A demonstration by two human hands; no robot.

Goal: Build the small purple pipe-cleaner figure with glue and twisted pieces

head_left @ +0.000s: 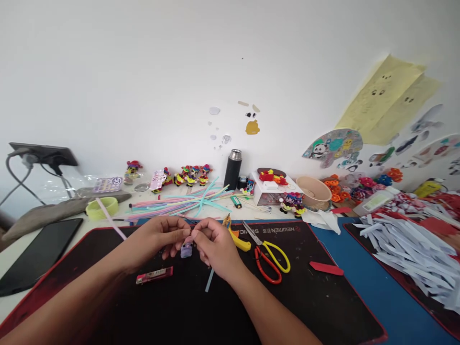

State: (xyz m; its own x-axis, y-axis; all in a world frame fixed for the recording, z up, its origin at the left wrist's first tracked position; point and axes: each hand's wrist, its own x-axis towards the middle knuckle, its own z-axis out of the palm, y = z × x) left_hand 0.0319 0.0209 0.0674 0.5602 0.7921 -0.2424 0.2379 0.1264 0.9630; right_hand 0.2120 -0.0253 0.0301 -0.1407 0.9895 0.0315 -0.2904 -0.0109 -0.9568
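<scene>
My left hand (170,236) and my right hand (216,245) meet above the dark mat, thumbs and fingertips pinched together. What sits between the fingertips is too small to make out. Just below them shows a small lilac and pink piece (186,248); whether the fingers hold it is unclear. A narrow pale blue strip (209,281) sticks out from under my right hand. Past my left wrist, a pale pink strip (109,217) runs up and to the left. Scissors (266,254) with one red and one yellow handle lie open to the right, beside a yellow-handled tool (240,242).
A red lighter-like object (154,275) and a red strip (326,268) lie on the mat (305,306). Behind are pastel strips (179,205), a black flask (233,170), small figures (194,176) and a bowl (314,190). White strips (413,258) pile up at right; a dark tablet (39,256) lies left.
</scene>
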